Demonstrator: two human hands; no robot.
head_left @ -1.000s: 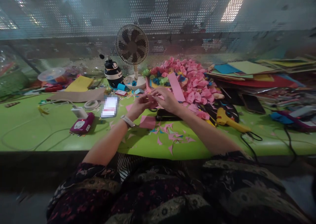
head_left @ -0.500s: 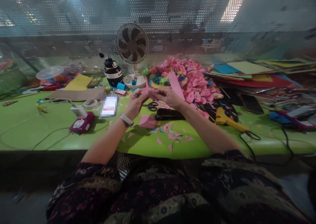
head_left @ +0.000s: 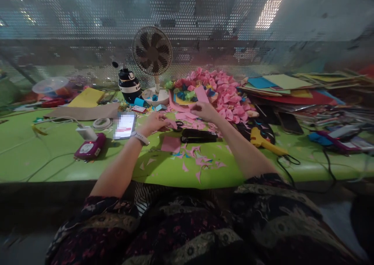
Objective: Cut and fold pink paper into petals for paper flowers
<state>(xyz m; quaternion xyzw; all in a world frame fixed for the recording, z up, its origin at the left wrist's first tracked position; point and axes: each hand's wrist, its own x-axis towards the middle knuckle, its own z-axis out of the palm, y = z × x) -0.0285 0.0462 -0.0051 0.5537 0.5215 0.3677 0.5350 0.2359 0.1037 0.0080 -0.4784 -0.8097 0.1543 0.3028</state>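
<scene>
My left hand [head_left: 156, 123] is closed on a small pink paper piece [head_left: 172, 125], just left of the black scissors [head_left: 179, 125]. Farther right, my right hand [head_left: 204, 111] has its fingers bent at a pink paper strip [head_left: 179, 106] that curves up on its left; whether the fingers grip it is too small to tell. Behind that hand stands another pink strip [head_left: 201, 94], against the heap of folded pink paper pieces [head_left: 230, 97]. A black stapler [head_left: 198, 135] lies below the hands, beside a pink paper square [head_left: 171, 144].
Pink scraps [head_left: 198, 160] litter the green table [head_left: 163, 173] near its front edge. To the left are a phone [head_left: 125, 125], a purple power box [head_left: 90, 146] and a fan [head_left: 152, 53]. A yellow glue gun [head_left: 265, 142] and coloured sheets [head_left: 280, 82] lie right.
My hands, together before, have moved apart. The left one came down and left with a small pink piece; the right one is now by the curved strip. The view has shifted slightly.
</scene>
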